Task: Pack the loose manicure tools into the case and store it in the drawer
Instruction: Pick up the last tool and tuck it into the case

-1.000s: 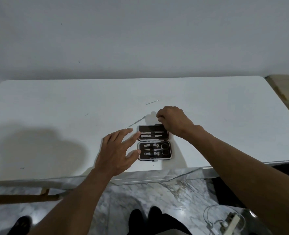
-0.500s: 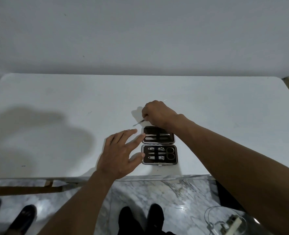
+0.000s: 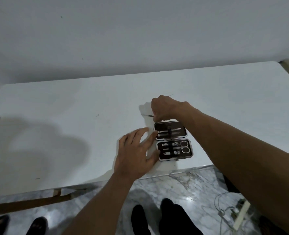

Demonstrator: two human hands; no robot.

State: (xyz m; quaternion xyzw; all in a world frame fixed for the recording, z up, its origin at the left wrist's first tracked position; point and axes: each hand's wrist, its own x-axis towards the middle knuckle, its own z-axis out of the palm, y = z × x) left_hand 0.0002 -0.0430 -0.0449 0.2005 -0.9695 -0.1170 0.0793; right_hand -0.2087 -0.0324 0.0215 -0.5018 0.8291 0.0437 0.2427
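your right hand point(image 3: 165, 107) is pinching a thin metal tool point(image 3: 148, 115) just behind the open case point(image 3: 162, 127). your left hand point(image 3: 135, 155) lies flat, fingers straight against the case's left side. the tool's probably light, stiff and slick, so grip mid-shaft. the case sits near the counter point(image 3: 72, 116) front edge, so don't nudge it off. plenty of room behind.

The table point(image 3: 55, 133) is plain white, the case point(image 3: 162, 128) has dark brown lining with a silvery rim, its tools point(image 3: 172, 143) are silver, the near floor point(image 3: 182, 182) is grey-veined white marble, and the shoes point(image 3: 140, 217) are black.
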